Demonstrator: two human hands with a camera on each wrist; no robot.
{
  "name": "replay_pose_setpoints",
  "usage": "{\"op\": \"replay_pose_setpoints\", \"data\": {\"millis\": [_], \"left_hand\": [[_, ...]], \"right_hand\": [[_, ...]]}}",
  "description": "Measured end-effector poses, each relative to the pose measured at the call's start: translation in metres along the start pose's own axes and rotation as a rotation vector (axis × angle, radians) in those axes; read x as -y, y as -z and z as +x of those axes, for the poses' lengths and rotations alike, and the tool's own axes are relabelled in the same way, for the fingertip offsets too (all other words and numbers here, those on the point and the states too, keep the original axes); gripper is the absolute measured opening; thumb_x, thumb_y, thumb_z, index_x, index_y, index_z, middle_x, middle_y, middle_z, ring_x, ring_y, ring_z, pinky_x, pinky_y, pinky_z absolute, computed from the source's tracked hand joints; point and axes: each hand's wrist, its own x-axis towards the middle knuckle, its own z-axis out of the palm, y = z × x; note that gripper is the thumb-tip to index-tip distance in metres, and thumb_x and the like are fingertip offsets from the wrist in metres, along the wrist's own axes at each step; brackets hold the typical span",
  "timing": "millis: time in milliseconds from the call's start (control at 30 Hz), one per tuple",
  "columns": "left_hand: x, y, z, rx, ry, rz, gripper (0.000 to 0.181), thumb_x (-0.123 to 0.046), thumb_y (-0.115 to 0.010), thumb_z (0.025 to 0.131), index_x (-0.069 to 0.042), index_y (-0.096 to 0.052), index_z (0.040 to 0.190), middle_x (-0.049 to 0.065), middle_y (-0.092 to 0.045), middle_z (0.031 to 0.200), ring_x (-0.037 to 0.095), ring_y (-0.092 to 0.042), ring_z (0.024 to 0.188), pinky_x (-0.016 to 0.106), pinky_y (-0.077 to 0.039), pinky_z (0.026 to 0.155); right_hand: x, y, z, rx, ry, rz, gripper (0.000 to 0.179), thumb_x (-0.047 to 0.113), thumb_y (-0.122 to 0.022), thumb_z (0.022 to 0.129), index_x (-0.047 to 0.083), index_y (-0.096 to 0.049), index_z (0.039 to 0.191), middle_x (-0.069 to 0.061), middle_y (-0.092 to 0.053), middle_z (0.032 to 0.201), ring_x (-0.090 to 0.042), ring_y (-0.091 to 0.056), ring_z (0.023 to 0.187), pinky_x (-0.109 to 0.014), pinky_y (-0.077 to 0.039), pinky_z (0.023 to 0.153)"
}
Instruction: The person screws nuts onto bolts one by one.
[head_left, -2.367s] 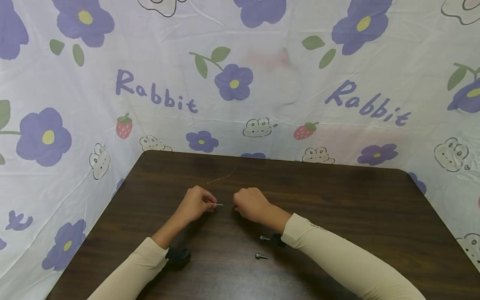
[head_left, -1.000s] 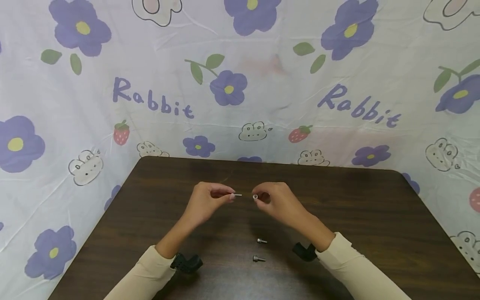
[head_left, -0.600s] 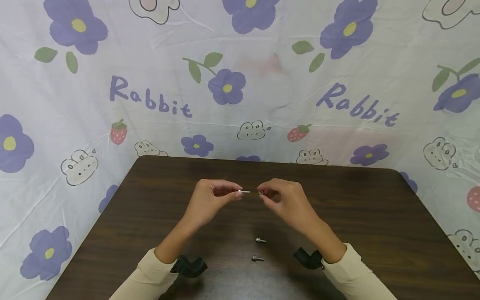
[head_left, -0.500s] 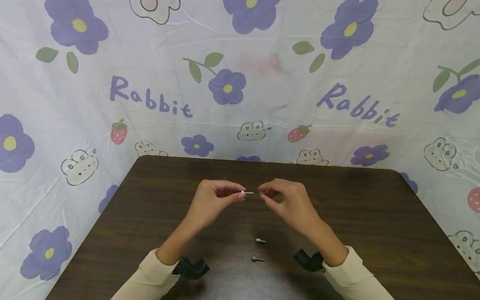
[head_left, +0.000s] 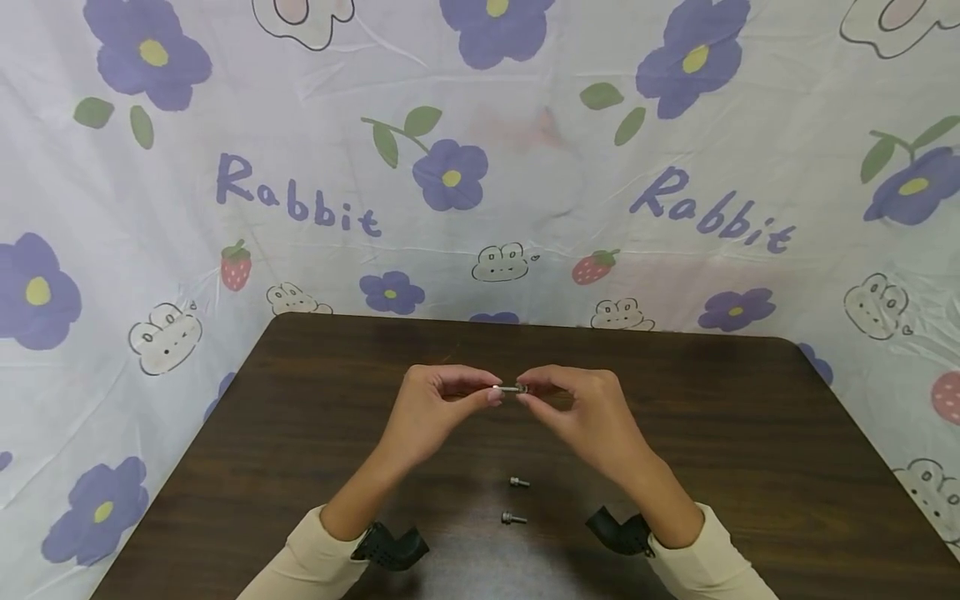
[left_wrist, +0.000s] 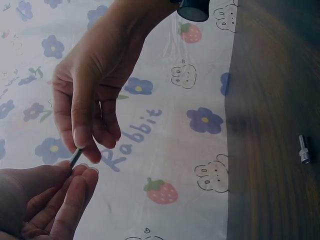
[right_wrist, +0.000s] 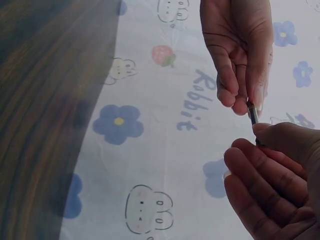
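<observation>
My left hand [head_left: 431,417] pinches a thin silver bolt [head_left: 509,389] between thumb and fingertips, its shank pointing right and its other end hidden in the fingers. Facing it, my right hand [head_left: 592,417] pinches a small metal nut [head_left: 523,388], mostly covered by the fingertips. The shank's free end is right at the nut, above the table. In the left wrist view the bolt [left_wrist: 76,157] bridges the fingertips of both hands. From the right wrist the bolt [right_wrist: 253,115] likewise spans the short gap between them.
Closer to me on the dark wooden table [head_left: 360,350] lie two more silver bolts, one bolt [head_left: 519,482] slightly behind the other bolt [head_left: 513,518]. A flower-and-rabbit printed cloth [head_left: 540,200] hangs behind the table. Each wrist carries a black camera mount [head_left: 393,547].
The right hand has risen from low over the table, showing the nut. Both hands have come closer together, and the gap between bolt and nut has closed. The two lying bolts have stayed put.
</observation>
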Motion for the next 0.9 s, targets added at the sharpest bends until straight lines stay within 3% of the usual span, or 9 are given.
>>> {"op": "replay_pose_setpoints", "data": {"millis": [100,233,467,667,900], "left_hand": [[0.0000,-0.0004,-0.0004,-0.005,-0.007,0.001,0.011,-0.015,-0.080,0.089,-0.008,-0.080,0.098,0.003,-0.078,0.089,0.020,-0.076,0.080,0.051,-0.061,0.074],[-0.0008,-0.0009,-0.0011,-0.007,-0.014,-0.001,0.012,-0.016,-0.080,0.090,-0.008,-0.080,0.099,0.003,-0.078,0.089,0.020,-0.076,0.080,0.049,-0.061,0.073],[-0.0055,-0.0032,-0.0008,-0.014,-0.042,-0.003,0.012,-0.015,-0.080,0.090,-0.008,-0.080,0.099,0.003,-0.078,0.090,0.022,-0.076,0.081,0.036,-0.062,0.072],[-0.0048,-0.0040,0.0002,-0.018,-0.047,-0.003,0.011,-0.014,-0.080,0.090,-0.008,-0.080,0.099,0.003,-0.078,0.089,0.021,-0.076,0.080,0.041,-0.062,0.072],[-0.0042,-0.0058,0.0019,-0.030,-0.056,-0.042,0.012,-0.011,-0.079,0.090,-0.005,-0.080,0.099,0.006,-0.078,0.090,0.028,-0.076,0.082,0.044,-0.062,0.074]], "right_hand": [[0.0012,0.0006,-0.0003,-0.005,0.005,0.004,0.019,0.005,-0.085,0.082,0.006,-0.077,0.098,-0.001,-0.078,0.090,-0.010,-0.074,0.080,-0.028,-0.061,0.066],[0.0017,0.0009,-0.0008,-0.012,0.007,0.016,0.020,0.004,-0.085,0.082,0.007,-0.077,0.099,-0.001,-0.078,0.091,-0.011,-0.074,0.081,-0.032,-0.062,0.066],[0.0011,-0.0001,-0.0009,-0.047,0.034,0.019,0.022,0.003,-0.086,0.079,0.007,-0.078,0.099,0.000,-0.077,0.091,-0.009,-0.074,0.079,-0.026,-0.060,0.067],[-0.0001,-0.0013,-0.0002,-0.073,0.038,0.041,0.024,0.001,-0.087,0.077,0.007,-0.079,0.098,0.000,-0.078,0.091,-0.011,-0.074,0.080,-0.035,-0.062,0.066],[-0.0016,-0.0016,0.0007,-0.121,0.052,0.053,0.025,-0.001,-0.087,0.076,0.007,-0.080,0.099,0.000,-0.078,0.092,-0.011,-0.075,0.081,-0.027,-0.060,0.068]]}}
